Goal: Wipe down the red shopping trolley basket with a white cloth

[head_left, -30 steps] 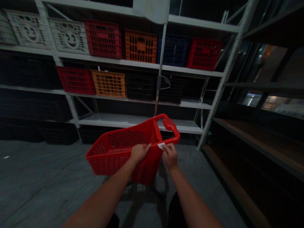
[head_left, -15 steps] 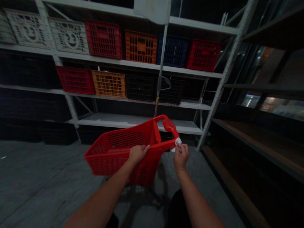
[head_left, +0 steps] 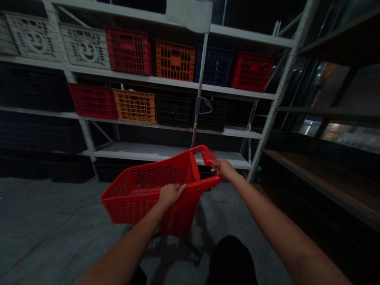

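A red plastic shopping cart (head_left: 175, 215) with perforated basket walls stands before me. My left hand (head_left: 170, 194) is closed over its near rim, the thumb lying along the edge. My right hand (head_left: 222, 168) is closed around the cart's handle bar (head_left: 210, 157), near its right end. A little of a white cloth (head_left: 213, 170) peeks out under those fingers; most of it is hidden by the hand. A pole (head_left: 202, 67) with a grey hook-shaped grip (head_left: 204, 106) and a white flag (head_left: 190, 15) rises behind the handle.
White metal shelving (head_left: 142, 152) runs across the back, holding white, red, orange, blue and black crates, such as an orange crate (head_left: 175, 60). Dark wooden shelves (head_left: 320, 178) stand close on the right. The grey concrete floor (head_left: 53, 225) lies below; my dark-clad knee (head_left: 233, 261) is near the cart.
My right hand has moved from the handle's near corner, forward and slightly left, onto the bar, taking the white cloth along. My left hand stays on the rim.
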`<state>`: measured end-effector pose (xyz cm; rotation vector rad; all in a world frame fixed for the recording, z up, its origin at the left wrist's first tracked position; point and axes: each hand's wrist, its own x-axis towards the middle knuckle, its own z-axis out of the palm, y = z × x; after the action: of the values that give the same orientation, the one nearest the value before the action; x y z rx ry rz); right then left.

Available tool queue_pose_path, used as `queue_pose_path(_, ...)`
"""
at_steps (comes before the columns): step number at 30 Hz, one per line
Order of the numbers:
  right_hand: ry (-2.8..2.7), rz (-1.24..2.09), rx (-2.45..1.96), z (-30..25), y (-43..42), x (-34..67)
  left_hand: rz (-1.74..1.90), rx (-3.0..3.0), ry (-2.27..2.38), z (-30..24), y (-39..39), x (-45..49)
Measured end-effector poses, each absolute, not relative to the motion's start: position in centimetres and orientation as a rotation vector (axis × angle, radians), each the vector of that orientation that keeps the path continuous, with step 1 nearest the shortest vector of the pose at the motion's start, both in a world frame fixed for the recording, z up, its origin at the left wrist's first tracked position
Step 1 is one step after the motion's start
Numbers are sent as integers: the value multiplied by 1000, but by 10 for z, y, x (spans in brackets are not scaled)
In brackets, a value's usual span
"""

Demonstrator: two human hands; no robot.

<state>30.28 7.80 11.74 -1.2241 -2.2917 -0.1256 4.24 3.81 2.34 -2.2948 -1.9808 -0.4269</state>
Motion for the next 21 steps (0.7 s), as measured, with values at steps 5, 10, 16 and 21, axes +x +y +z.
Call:
queue_pose_path(5, -2501, -38, -1197, 136, 102, 292, -409, -2215, -2037, 22, 38, 40)
queue_pose_path(10, -2741, 544, -1246, 145, 99, 289, -392, -2193, -2073, 20, 40, 35)
queue_pose_path(16, -2589, 562, -1226, 148, 108, 281, -384, -2195, -2065, 19, 37, 33)
queue_pose_path(21, -2523, 424, -1212, 147, 91, 284, -387, -2189, -2031, 18, 40, 31)
